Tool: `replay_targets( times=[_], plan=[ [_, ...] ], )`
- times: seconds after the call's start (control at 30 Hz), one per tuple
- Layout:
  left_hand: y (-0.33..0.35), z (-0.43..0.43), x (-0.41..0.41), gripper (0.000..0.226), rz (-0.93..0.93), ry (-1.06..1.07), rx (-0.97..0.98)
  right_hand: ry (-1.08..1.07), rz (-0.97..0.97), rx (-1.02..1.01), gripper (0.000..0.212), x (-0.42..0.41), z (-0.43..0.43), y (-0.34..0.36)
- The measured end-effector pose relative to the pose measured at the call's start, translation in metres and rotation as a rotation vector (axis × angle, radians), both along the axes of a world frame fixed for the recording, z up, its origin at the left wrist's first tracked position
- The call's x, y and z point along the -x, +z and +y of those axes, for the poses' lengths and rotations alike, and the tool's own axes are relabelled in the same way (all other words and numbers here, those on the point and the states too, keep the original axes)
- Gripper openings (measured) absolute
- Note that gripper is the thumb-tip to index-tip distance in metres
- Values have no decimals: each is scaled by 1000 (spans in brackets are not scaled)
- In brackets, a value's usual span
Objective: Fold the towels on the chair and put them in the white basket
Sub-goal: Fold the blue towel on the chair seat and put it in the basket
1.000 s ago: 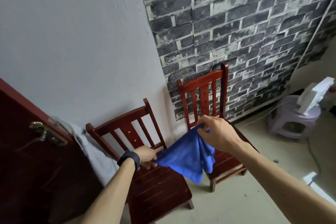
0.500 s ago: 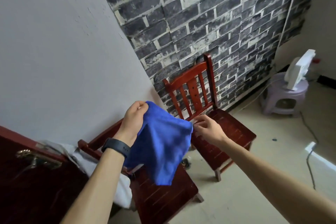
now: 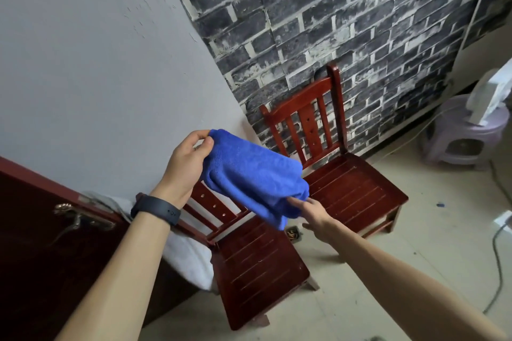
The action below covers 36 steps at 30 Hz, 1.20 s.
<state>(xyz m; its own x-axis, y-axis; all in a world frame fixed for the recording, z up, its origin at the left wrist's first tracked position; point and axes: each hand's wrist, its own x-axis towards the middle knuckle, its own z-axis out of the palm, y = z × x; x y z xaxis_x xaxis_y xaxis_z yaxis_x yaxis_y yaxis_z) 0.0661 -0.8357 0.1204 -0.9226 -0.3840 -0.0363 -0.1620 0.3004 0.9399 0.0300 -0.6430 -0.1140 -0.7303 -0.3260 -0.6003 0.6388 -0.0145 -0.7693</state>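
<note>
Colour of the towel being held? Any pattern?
The towel is solid bright blue with no pattern. It shows clearly in the head view, the only one.

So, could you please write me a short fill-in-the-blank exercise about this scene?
The left hand grips the upper end of a ____ towel.
The black wristband sits on the ____ wrist.
Behind the towel stand ____ red wooden chairs.
The right hand touches the towel's ____ end.
Missing words: blue, left, two, lower.
</note>
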Motion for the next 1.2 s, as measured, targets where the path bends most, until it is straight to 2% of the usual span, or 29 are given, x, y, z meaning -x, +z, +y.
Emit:
replay_targets(
  times=[0.1,0.2,0.33,0.4,0.5,0.57,0.63,0.77,0.83,0.9,0.97,1.03,1.13,1.2],
  plan=[
    [-8,-7,-7,16,-40,50,4,-162,105,26,17,12,8,4],
    [-22,-18,-15,15,-72,119,1,-227,195,-34,24,19,29,9],
    [-46,-32,-27,15,-101,192,-56,-294,175,74,19,35,53,23],
    [-59,-41,-34,15,-120,230,-109,-276,96,126,11,43,60,30],
    [-76,-55,-42,13,-116,297,-210,-163,25,142,32,56,61,44],
    [-85,-64,-48,13,-97,356,-269,-116,64,75,30,63,57,52],
    [-92,-72,-54,15,-75,423,-351,-110,146,26,18,69,51,60],
    [-101,-88,-67,20,-52,523,-458,42,275,16,20,80,37,74],
    [-102,-92,-73,21,-72,518,-482,121,229,80,23,82,31,80],
    [-103,-96,-77,23,-88,481,-502,171,133,145,17,81,24,88],
    [-103,-100,-81,27,-90,445,-504,212,33,183,28,80,16,92],
    [-102,-106,-85,28,-78,434,-492,247,-43,109,46,77,6,88],
    [-104,-117,-91,29,-60,426,-496,274,-111,-50,38,71,-6,80],
    [-109,-124,-97,31,-62,431,-496,317,-129,-152,50,67,-8,71]
  ],
)
